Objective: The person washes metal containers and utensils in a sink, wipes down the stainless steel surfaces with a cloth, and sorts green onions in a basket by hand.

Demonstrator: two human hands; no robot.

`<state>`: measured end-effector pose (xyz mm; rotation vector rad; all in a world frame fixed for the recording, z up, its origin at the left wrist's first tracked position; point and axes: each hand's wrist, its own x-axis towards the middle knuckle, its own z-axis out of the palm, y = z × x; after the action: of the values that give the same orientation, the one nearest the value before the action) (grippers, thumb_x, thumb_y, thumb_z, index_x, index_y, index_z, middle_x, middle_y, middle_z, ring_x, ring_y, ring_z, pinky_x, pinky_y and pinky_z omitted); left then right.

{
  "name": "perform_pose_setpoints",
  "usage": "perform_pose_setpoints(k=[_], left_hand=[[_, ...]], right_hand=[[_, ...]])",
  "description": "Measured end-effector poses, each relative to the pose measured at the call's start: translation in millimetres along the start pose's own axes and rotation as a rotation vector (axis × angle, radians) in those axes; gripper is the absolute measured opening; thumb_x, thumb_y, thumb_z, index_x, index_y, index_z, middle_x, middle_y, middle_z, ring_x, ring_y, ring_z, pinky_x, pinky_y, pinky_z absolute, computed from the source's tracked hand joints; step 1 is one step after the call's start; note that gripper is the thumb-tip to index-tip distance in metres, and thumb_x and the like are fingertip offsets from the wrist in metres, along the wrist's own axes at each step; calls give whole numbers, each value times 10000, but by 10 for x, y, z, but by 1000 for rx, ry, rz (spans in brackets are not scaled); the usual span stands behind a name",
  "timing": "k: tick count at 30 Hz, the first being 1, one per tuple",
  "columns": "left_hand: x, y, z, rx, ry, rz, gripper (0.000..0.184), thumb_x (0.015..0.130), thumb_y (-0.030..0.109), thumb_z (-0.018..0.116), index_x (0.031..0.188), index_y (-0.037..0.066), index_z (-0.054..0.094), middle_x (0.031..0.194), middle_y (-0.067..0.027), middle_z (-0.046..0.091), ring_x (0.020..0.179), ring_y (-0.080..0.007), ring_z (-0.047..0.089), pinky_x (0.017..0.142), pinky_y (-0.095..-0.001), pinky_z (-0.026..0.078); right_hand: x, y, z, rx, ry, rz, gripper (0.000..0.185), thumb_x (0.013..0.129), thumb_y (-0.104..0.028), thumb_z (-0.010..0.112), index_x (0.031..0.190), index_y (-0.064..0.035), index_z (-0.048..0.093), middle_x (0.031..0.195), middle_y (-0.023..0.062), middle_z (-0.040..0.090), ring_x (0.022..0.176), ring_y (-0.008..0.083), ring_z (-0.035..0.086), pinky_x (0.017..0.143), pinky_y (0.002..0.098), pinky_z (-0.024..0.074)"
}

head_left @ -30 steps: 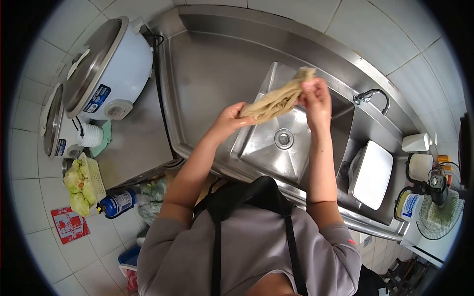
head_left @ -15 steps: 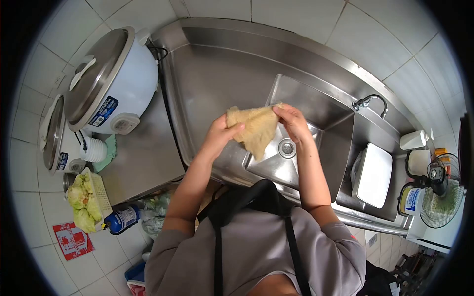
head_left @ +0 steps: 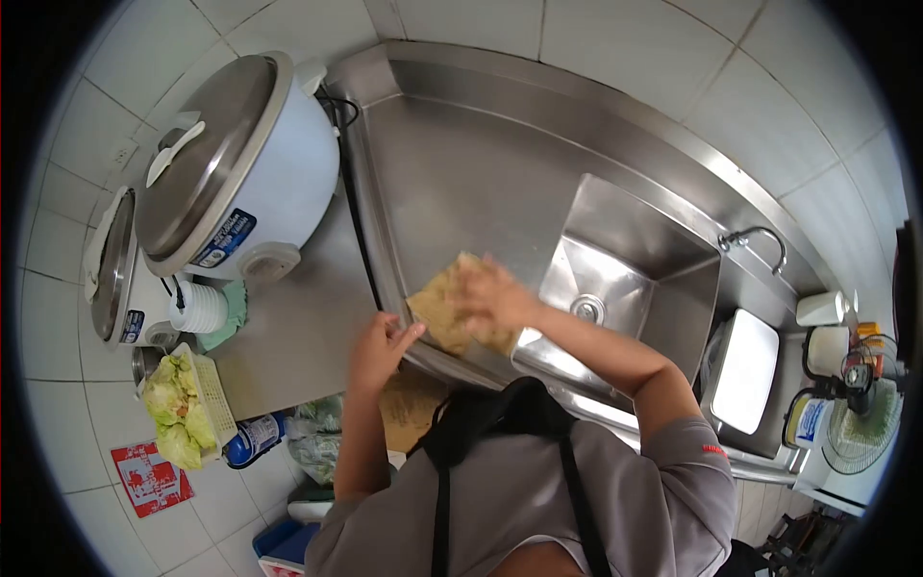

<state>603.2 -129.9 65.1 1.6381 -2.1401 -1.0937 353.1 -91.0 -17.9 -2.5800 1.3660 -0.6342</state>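
A yellowish-tan cloth (head_left: 444, 310) lies spread on the steel drainboard (head_left: 461, 163), left of the sink basin. On top of it rests my right hand (head_left: 492, 293), palm down with the fingers spread, somewhat blurred by motion. Part of the cloth is hidden under that hand. My left hand (head_left: 381, 348) is off the cloth, near the drainboard's front left edge. It holds nothing, and its thumb stands apart from the fingers.
The sink basin (head_left: 630, 260) and a tap (head_left: 755, 240) are at the right, beyond them a white lid or tray (head_left: 745, 370). Two large rice cookers (head_left: 288, 183) stand at the left, near a basket of lettuce (head_left: 213, 399). A small fan (head_left: 859, 413) is at far right.
The cloth was held up between both hands over the basin's edge. Now it lies on the drainboard under my right hand. My left hand has let go and moved left and down.
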Motion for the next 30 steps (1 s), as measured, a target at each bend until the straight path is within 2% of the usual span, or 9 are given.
perform_pose_setpoints(k=[4,8,10,14,15,18,24,27,30], left_hand=[[87,-59,14,-206,2,59,361,763,294,642,943,-4,547,794,-121,620,696,-191,603,649,-291,463],[183,135,-3,-274,21,60,275,791,225,607,951,6,556,808,-114,626,704,-188,609,653,-275,464],[215,168,-101,-280,41,64,249,801,209,599,947,11,559,807,-98,628,712,-174,610,656,-267,465],[143,-21,-371,-313,161,28,185,837,177,563,918,11,565,801,-68,626,718,-135,599,659,-253,467],[136,-190,-412,-376,190,-11,173,846,171,551,908,9,563,803,-64,624,720,-127,595,663,-247,465],[102,-539,-384,-565,215,-94,155,868,154,521,880,4,558,801,-56,617,722,-110,586,676,-232,458],[494,-142,-211,-533,46,110,129,867,101,498,879,-17,550,784,-86,621,711,-119,586,683,-221,444],[633,33,-171,-431,-80,258,142,876,94,469,872,-23,550,775,-80,615,748,-128,587,682,-240,453],[662,76,-189,-331,-85,246,137,872,88,475,868,-24,553,778,-82,621,742,-129,593,689,-241,453]], right_hand=[[480,73,579,96,-148,-162,418,844,-431,436,1175,-187,509,1344,44,349,1308,214,178,1063,429,103],[1480,1281,692,250,6,175,329,819,-233,454,1124,-147,543,1300,75,396,1246,204,300,1043,346,191],[1758,1925,563,-96,203,358,339,794,-202,473,1121,-162,551,1280,93,417,1217,215,337,1032,325,219],[889,3298,313,177,181,676,519,907,-399,236,1368,-163,201,1419,65,187,1321,204,117,1076,373,79],[673,2984,-178,-296,-56,765,519,908,-395,238,1364,-150,210,1414,78,197,1319,215,123,1073,378,88],[263,2521,-34,-471,34,859,517,905,-371,257,1352,-113,236,1409,92,210,1315,232,136,1068,387,101],[-49,-147,259,-13,-215,475,448,829,-213,433,1254,-83,376,1309,99,365,1248,258,292,1028,420,217],[-210,-325,264,156,-174,57,391,805,-147,453,1194,-113,459,1250,87,427,1216,253,339,1028,426,220],[-294,673,143,-28,19,457,437,764,-150,514,1199,-177,481,1306,91,386,1264,264,270,1042,403,197]])
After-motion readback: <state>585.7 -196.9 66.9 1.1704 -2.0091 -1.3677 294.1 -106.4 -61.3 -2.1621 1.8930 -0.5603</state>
